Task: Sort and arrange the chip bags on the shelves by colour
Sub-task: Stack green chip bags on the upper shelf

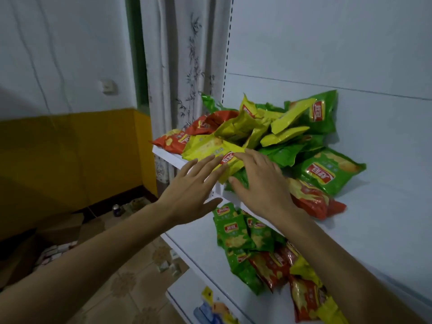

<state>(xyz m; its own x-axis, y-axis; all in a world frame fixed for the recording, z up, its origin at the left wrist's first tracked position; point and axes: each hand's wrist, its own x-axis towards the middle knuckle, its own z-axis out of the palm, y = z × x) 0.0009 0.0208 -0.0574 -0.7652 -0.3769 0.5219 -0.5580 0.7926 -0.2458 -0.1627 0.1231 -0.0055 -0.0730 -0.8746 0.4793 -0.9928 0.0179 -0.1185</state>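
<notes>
Two hands reach to the front left corner of the upper shelf, where a mixed heap of chip bags lies unsorted. The left hand is held flat with its fingers straight and spread wide, their tips at the near edge of a yellow bag that hangs slightly over the shelf's front lip. The right hand lies just beside it, its fingers also straight and loosely spread, over that bag's red-logo end and a green bag underneath; neither hand grips anything. Behind the yellow bag, more yellow and green bags are piled against the back panel, with a red bag at the far left corner. To the right of the right hand lie a flat green bag and, nearer the front, another red bag. On the lower shelf, green, red and yellow bags lie jumbled. A patterned curtain hangs left of the shelves, and a can stands on the floor.
</notes>
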